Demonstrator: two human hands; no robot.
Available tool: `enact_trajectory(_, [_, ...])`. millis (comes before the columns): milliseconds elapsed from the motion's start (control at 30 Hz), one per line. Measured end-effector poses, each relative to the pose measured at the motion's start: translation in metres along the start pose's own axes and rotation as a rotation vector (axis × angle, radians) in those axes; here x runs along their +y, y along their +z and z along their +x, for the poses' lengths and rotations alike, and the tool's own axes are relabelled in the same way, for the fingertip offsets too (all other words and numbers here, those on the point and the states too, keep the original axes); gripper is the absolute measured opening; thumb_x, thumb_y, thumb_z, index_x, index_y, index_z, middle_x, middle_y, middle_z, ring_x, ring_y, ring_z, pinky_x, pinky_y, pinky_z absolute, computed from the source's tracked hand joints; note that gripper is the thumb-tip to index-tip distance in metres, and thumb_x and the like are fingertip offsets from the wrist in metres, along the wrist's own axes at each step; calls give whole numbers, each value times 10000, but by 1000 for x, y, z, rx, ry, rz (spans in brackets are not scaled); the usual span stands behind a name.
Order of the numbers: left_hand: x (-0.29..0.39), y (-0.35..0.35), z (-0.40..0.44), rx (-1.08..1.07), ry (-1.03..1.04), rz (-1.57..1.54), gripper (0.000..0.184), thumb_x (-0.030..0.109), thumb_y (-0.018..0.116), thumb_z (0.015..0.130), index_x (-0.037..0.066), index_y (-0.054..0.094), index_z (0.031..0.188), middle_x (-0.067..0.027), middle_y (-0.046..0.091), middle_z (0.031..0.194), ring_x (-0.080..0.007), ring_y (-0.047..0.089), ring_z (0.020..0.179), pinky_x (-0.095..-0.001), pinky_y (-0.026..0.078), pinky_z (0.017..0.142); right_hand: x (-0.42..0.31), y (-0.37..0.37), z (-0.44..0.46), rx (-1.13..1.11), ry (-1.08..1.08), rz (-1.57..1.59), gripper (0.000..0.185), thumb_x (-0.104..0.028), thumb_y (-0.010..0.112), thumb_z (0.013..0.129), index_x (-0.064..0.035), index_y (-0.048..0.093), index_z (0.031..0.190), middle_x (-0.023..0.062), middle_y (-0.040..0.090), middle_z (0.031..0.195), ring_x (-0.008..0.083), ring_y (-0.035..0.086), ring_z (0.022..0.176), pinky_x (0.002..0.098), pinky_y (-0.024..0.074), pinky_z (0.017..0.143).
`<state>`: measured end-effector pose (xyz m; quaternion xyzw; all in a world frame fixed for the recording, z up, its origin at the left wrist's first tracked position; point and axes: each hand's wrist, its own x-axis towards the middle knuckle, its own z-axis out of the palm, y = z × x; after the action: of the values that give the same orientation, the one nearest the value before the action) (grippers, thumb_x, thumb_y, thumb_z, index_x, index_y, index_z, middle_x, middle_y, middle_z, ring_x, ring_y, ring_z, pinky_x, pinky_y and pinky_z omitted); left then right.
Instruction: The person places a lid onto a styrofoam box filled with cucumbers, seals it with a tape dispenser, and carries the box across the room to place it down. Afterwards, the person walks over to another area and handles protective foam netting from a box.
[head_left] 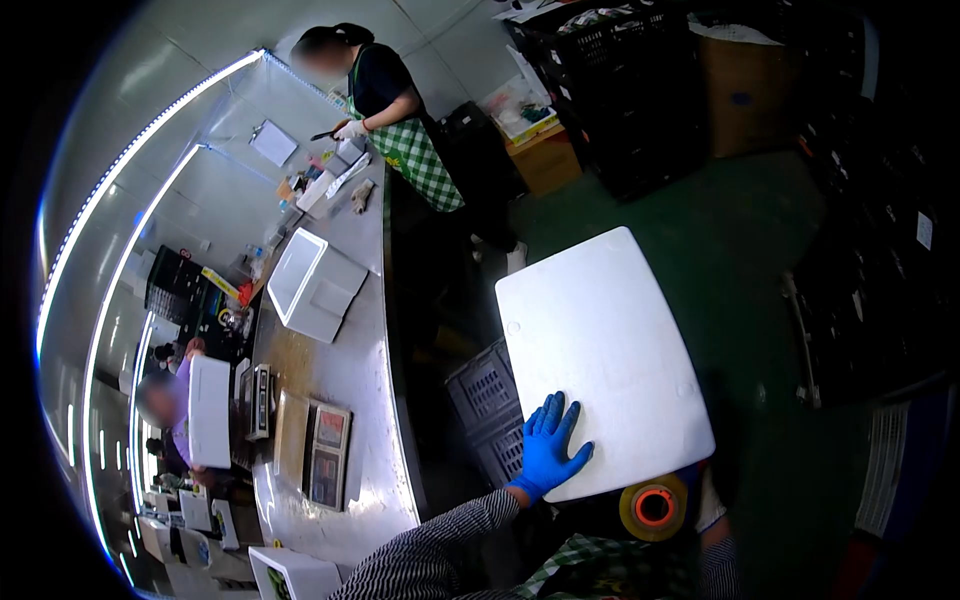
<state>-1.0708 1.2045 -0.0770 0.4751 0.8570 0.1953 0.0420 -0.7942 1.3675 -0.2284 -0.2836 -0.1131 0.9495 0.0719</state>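
Note:
My left hand (553,447), in a blue glove, lies with its fingers spread on the near left part of a large white foam box (605,340). The box's flat top faces me. A roll of clear yellowish tape (673,492) with an orange core sits against the near edge of the box. Just right of the tape is my right hand (711,506) in a white glove. Its fingers are hidden in shadow, so I cannot see what they hold.
A steel table (375,400) on the left bears an open white foam box (345,275) and a scale (327,455). Grey crates (487,390) stand beside my box. A person in a checked apron (420,160) works at the far end. Dark stacked crates (620,90) line the back.

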Motion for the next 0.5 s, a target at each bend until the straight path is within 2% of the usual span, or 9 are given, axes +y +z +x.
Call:
enact_trajectory(33, [3,0,0,7,-10,-4,713,404,671,795,48,465,1378,-260,343,1463,-401,308,1370,-487,236,1094,-1,-2,1,11,12,-1,782,-661,423,899,-79,369,1419,106,469,1395,266,479,1238,399,444,1011])
enact_trajectory(167, [21,5,0,22,-50,-31,690,388,678,789,33,495,1352,-259,370,1447,-399,329,1360,-480,246,1089,-23,-17,-5,-11,48,-76,735,-635,352,938,-119,313,1461,72,423,1438,257,459,1262,385,415,1044])
enact_trajectory(233, [32,9,-2,15,-76,-26,691,394,660,807,40,473,1371,-251,352,1463,-389,313,1376,-488,231,1108,-29,-40,-12,-6,54,-105,701,-617,332,954,-114,346,1441,74,451,1411,243,478,1236,373,425,1030])
enact_trajectory(300, [42,11,-2,12,-108,-18,694,384,665,797,25,481,1361,-262,351,1460,-395,332,1361,-490,237,1099,-44,-22,-20,139,10,-157,608,-530,376,985,-87,408,1401,85,489,1365,228,509,1183,361,445,1002])
enact_trajectory(367, [51,20,-5,43,-110,-35,698,380,669,786,13,487,1351,-267,362,1450,-399,347,1343,-487,233,1087,-44,-66,-10,224,-124,-354,527,-432,431,990,-56,451,1360,102,514,1321,216,525,1147,358,466,972])
enact_trajectory(500, [77,36,-10,36,-89,2,719,401,671,778,14,481,1352,-280,337,1455,-400,293,1369,-487,189,1097,-69,-66,-26,315,-194,-417,550,-430,494,964,-44,451,1354,124,532,1292,221,543,1121,370,488,944])
